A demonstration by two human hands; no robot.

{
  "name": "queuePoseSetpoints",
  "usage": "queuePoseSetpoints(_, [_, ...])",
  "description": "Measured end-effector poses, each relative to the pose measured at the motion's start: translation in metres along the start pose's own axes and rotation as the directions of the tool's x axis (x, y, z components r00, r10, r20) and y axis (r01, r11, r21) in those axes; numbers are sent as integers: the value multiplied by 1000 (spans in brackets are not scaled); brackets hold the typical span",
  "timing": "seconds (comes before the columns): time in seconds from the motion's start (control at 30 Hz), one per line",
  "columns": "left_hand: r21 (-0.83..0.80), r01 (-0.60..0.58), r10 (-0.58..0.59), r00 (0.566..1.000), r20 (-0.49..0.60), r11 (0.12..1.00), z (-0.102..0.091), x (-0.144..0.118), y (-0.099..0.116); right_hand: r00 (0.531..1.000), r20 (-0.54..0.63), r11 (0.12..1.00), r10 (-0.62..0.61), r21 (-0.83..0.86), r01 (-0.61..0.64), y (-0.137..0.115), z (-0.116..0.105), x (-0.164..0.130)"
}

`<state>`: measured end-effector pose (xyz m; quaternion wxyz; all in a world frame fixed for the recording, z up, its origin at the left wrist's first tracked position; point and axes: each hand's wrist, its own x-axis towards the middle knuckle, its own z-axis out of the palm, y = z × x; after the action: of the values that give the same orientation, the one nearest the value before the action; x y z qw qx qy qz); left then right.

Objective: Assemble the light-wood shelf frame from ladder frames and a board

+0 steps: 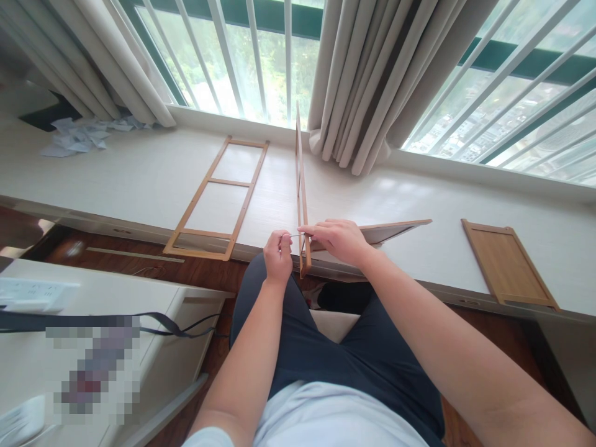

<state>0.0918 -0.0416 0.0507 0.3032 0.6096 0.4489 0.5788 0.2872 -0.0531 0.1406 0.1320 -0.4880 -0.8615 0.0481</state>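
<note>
A narrow wooden frame (303, 192) stands on edge on the white ledge, seen almost edge-on, its near end above my lap. My left hand (278, 256) is closed around a thin metal hex key (295, 235), whose shaft reaches the frame's left side. From the right, my right hand (338, 239) grips the same frame, fingers at the spot where the key meets it. A wooden panel (395, 231) extends to the right from the frame, partly hidden behind my right hand; whether they are joined I cannot tell.
An open wooden frame with crossbars (228, 182) lies to the left, overhanging the ledge (153, 180). Another wooden panel (507, 261) lies far right. Paper scraps (77, 136) sit back left. A white cabinet (153, 335) with a dark strap (93, 321) stands lower left. Curtains (363, 81) hang behind.
</note>
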Motion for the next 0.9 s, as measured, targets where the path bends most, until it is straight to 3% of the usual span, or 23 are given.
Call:
queuePoseSetpoints(0.4, [-233,102,-111,993,-27,967,7,-9,1,1000,5,1000,2,-14,-2,-1,-1,0])
queuePoseSetpoints(0.9, [-295,138,-154,988,-31,946,7,-9,0,1000,1,1000,8,20,-8,0,1,0])
